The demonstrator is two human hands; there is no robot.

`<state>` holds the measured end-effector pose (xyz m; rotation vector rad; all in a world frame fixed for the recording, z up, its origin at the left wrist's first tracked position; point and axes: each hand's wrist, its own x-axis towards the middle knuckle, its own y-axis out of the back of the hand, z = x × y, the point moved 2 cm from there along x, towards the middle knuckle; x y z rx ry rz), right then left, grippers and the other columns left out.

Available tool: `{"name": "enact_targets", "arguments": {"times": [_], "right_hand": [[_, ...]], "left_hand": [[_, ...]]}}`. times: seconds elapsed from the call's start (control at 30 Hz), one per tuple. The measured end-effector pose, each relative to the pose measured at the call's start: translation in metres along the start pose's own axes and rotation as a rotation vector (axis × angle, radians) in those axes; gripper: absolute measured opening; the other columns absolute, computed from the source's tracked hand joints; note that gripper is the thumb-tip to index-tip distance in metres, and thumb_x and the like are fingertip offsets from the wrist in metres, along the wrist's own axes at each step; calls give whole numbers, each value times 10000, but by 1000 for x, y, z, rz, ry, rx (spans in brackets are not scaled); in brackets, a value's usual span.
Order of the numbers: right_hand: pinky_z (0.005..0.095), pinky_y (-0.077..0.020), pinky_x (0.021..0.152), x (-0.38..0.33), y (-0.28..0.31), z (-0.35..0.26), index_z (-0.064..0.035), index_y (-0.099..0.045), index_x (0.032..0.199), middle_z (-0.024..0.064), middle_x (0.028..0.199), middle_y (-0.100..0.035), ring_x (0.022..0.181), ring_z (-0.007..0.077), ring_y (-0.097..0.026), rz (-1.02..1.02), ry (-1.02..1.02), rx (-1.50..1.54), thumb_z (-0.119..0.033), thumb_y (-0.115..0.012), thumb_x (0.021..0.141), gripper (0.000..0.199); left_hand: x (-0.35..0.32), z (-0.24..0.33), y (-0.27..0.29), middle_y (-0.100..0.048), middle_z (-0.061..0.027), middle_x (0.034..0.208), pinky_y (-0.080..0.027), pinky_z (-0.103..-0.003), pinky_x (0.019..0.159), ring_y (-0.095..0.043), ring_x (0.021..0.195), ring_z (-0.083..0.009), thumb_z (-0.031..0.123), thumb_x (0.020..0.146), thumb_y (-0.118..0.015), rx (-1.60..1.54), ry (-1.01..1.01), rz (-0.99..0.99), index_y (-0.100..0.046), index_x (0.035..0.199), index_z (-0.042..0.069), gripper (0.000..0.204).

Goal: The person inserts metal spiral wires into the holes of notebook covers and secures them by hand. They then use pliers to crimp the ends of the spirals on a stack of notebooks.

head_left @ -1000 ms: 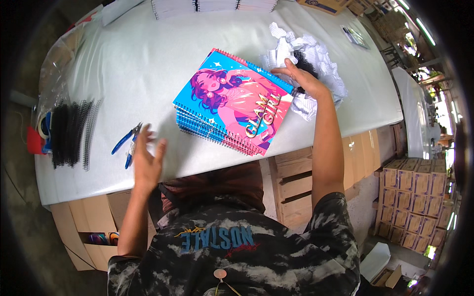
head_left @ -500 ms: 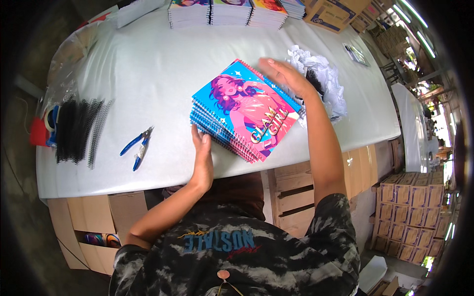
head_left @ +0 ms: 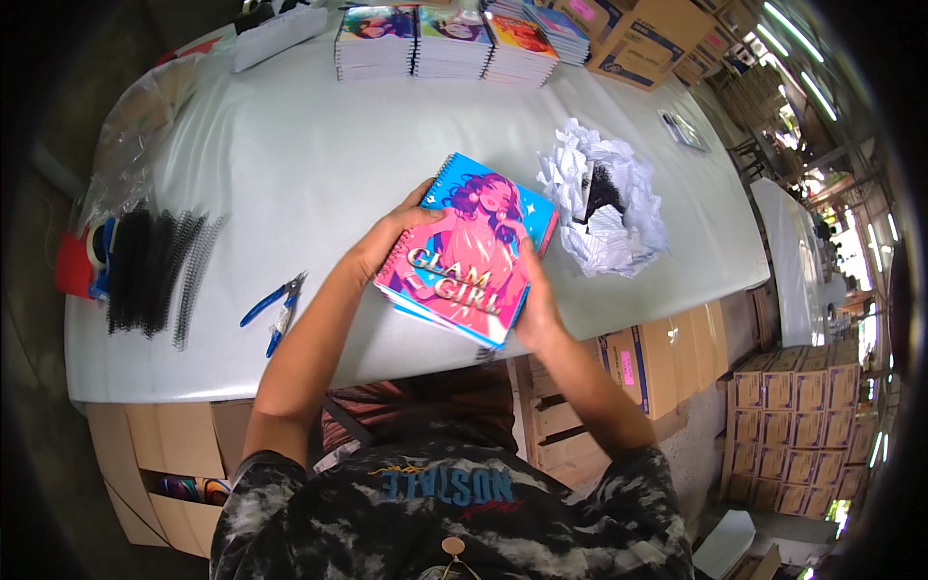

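Observation:
A stack of spiral notebooks, the top one with a pink and blue illustrated cover, is between my two hands over the near part of the table. My left hand wraps the left, coil-bound edge, its thumb on the cover. Along the opposite edge, my right hand grips the stack with its thumb up the cover side. The lower notebooks are fanned slightly at the near edge, and their number cannot be made out. Blue-handled cutting pliers lie left of my left forearm.
Black binding coils lie at the left beside a tape roll. Crumpled white paper surrounds more dark coils on the right. Stacked notebooks and cardboard boxes stand at the far side of the white-covered table.
The notebook stack has been turned clockwise, with its coil edge now at my left hand. My left hand has moved up along it; my right hand has come down from the far edge.

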<state>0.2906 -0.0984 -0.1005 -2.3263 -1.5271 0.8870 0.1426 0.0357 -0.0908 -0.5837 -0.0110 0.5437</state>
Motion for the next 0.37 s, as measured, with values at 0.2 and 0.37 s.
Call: {"name": "enact_targets", "arguments": {"times": [0.2,0.37], "right_hand": [[397,-232,1058,1,15,16,-85,-317,1348,81,1403,-315,1282,212,-309,127,82,-53,-601,-490,831,750],[424,-175,1078,35,52,-18,-102,-337,1352,86,1393,-356,1295,206,-304,5,198,-227,-700,-339,825,797]], "left_hand": [[-1,1,34,-194,-227,1451,-196,-416,1084,-222,1342,-321,604,839,-407,361,-30,223,-126,1439,66,853],[-51,-11,45,-132,-235,1470,-21,-505,1092,-83,1367,-397,740,815,-188,240,-212,707,-117,1452,142,876]]}}
